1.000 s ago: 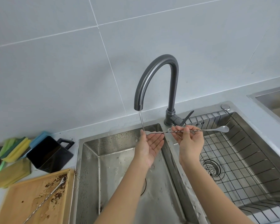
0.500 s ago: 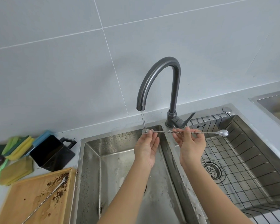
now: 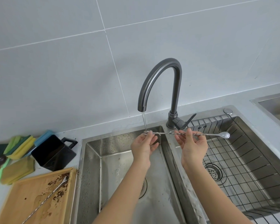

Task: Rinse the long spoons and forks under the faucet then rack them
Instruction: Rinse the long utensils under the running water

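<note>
Under the faucet [image 3: 160, 81], spoon's [image 3: 200, 134] far tip, finger-hidden.

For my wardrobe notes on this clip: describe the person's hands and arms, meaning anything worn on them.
The left hand and the right hand are bare, without gloves. No rings, watch or bracelet show on the visible sides. Both forearms are uncovered down to the bottom edge of the picture, so no sleeve is in view.

Head camera looks down, close, over the sink [image 3: 90, 159] toward the wall.
</note>
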